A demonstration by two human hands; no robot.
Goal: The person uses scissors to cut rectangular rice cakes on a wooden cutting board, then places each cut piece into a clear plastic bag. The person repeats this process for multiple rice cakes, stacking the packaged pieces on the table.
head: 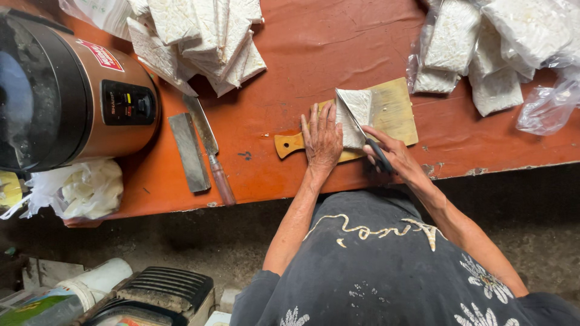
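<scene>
White block (357, 118) on wooden board (393, 111), mid-slice: left hand (322, 137), fingers flat, steadies it at 9 o'clock; right hand (396, 158) grips knife (362, 130); next, judged, downward pressure.

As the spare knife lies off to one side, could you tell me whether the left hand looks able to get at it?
Probably yes. The left hand rests flat on the white block on the cutting board. The spare knife lies to its left on bare orange table, with nothing between them.
</scene>
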